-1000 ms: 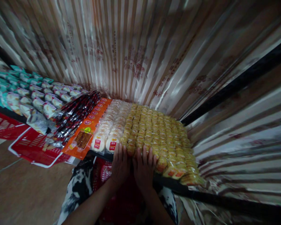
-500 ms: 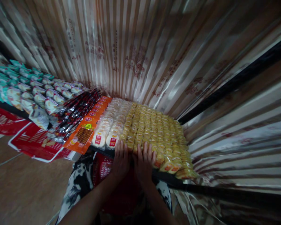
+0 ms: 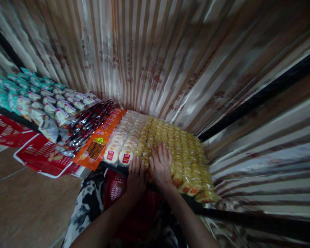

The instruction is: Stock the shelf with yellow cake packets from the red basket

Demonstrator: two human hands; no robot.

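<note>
Rows of small yellow-wrapped snack packs (image 3: 182, 148) stand packed together on a dark shelf. My right hand (image 3: 161, 167) lies flat on top of these rows, fingers stretched out and slightly apart. At the front edge of the same rows rests my left hand (image 3: 136, 177), its fingers extended upward against the nearest packs. Left of it are two rows of white round crackers in clear wrap (image 3: 125, 155), with red labels on the front ones. Beside those lies an orange snack packet (image 3: 94, 151).
Dark shiny packets (image 3: 89, 122) and white-and-teal bags (image 3: 46, 100) fill the shelf's left part. Red baskets (image 3: 43, 155) sit below it. Striped plastic sheeting (image 3: 150, 51) hangs behind, crossed by a black pole (image 3: 260, 93) on the right.
My right hand has moved forward from the front edge onto the top of the yellow packs. My left hand stays at the front edge. The view has shifted slightly.
</note>
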